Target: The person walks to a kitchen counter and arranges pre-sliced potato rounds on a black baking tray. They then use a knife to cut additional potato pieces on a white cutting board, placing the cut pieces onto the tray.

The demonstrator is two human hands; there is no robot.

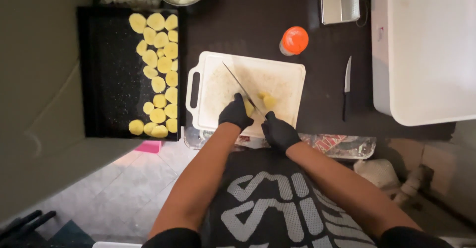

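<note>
On the white cutting board (218, 74), the gloved left hand (236, 112) is gripping a potato (249, 108) while the right hand (279, 132), fingers clenched around a knife (238, 83), is slicing it; the next cut likely calls for shifting fingertips back.

Pale yellow peeled potato (249, 107), partly cut, sits near the lower middle of the white plastic cutting board (277, 74), centre of frame, half hidden under a gloved hand. A smaller yellow potato piece (269, 100) lies just right of it on the board. Long thin-bladed kitchen knife (238, 83) slants from upper left down to lower right, blade over the potato.
</note>
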